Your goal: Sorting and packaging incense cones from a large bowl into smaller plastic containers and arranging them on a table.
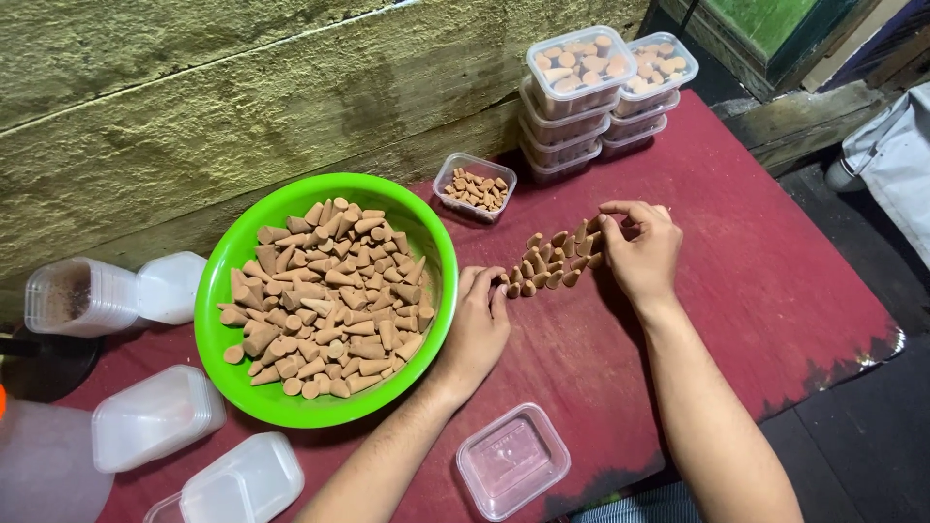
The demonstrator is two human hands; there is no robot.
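Nearest the viewer, an empty clear tub [511, 461] sits on the red counter [775, 291] between the two forearms. To its left lie stacks of clear lids [155, 416], more of them [237, 481] at the near edge, and part of a pale jug [44, 465] at the corner.

Farther in, the left hand [477, 324] rests on the counter just beside the rim of the green bowl [223, 291]. Its fingers [484, 281] are curled narrow, their tips touching the near end of a row of cones [552, 260]. I cannot tell whether they pinch a cone. The bowl is heaped with loose brown cones [325, 300].

The row of cones runs slantwise across the counter from the left hand up to the right hand [641, 254]. They lie packed side by side in a double line. The right hand is at the far end of the row, fingers [612, 221] bent and drawn close, tips down among the last cones; whether one is gripped is hidden.

Beyond the row stands a small open tub [475, 187] part filled with cones, just beside the bowl's far rim. Behind it, by the wall [194, 97], are two stacks of lidded tubs [591, 87] full of cones. At far left stands a stack of empty tubs [77, 295].
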